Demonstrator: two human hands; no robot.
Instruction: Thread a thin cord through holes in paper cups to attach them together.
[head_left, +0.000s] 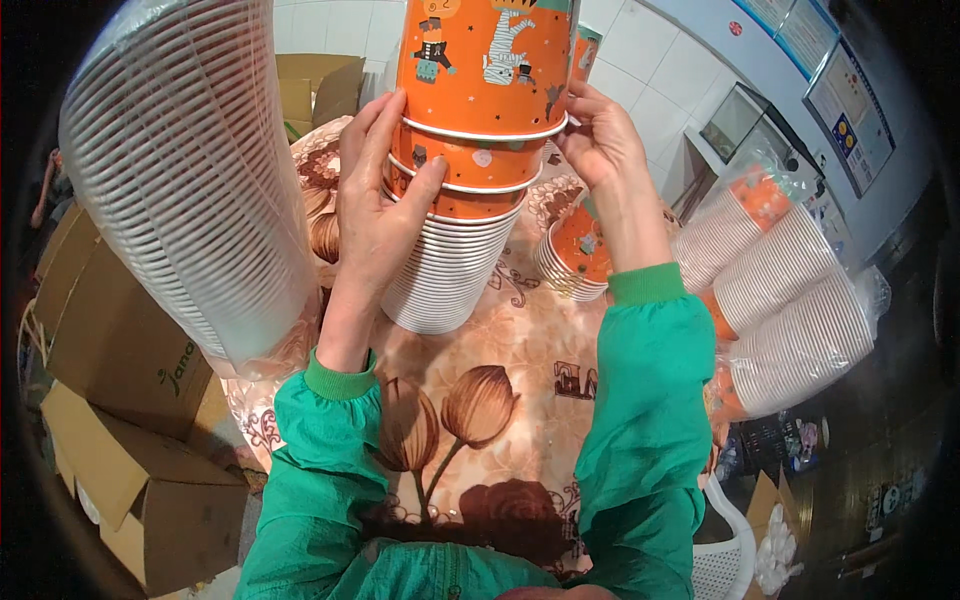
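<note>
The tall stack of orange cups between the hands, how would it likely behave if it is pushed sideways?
The stack of cups would likely tip, being tall and narrow. Its top cups may slip first, since their wide orange bands suggest looser nesting.

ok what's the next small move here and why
Perhaps ease the top orange cup straight down onto the stack: wide orange bands show between the uppermost rims, while the white rims below sit close together, so the upper cups look not fully nested. The left hand and right hand are already at opposite sides, which should help keep it level.
</note>
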